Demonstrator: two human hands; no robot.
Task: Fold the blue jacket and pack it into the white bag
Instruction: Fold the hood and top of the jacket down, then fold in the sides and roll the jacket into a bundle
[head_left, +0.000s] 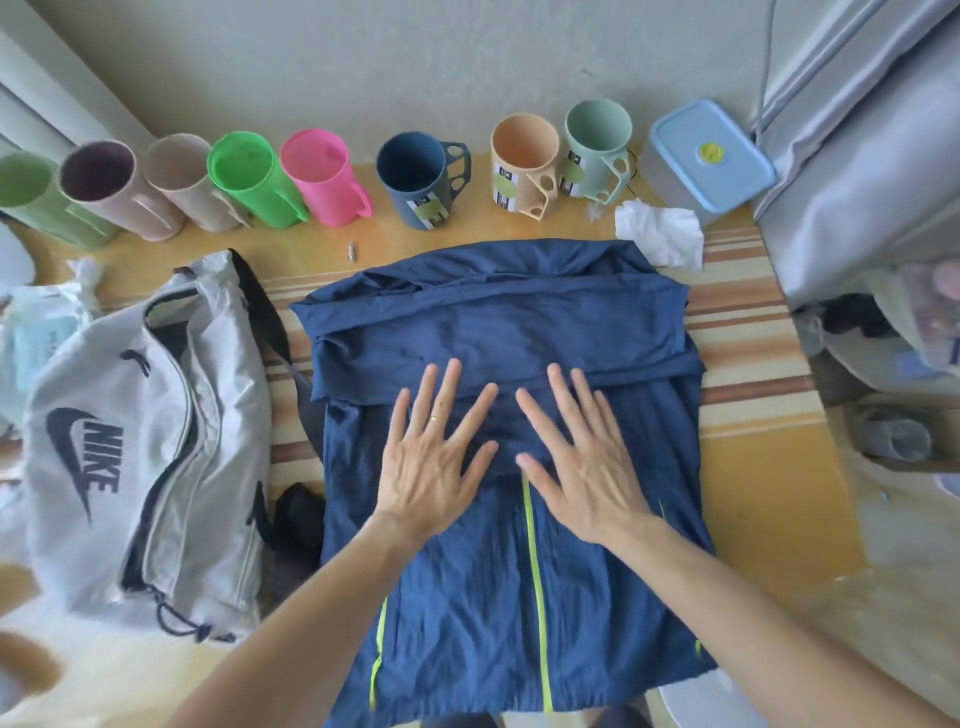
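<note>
left hand (434, 457): lying flat, fingers spread, gripping nothing
right hand (582, 457): same deal, pressing flat beside it
blue jacket (498, 332): lying partly folded
white bag (150, 441): sitting unzipped, left of jacket

Eight cups (421, 179) — one jacket (498, 332), one bag (130, 441), one lidded box (709, 156), two hands (431, 457).

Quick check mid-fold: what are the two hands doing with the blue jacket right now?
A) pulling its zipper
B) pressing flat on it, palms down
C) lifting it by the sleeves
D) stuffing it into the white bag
B: the left hand and right hand lie open, fingers spread, on the blue jacket; the white bag sits beside it.
</note>
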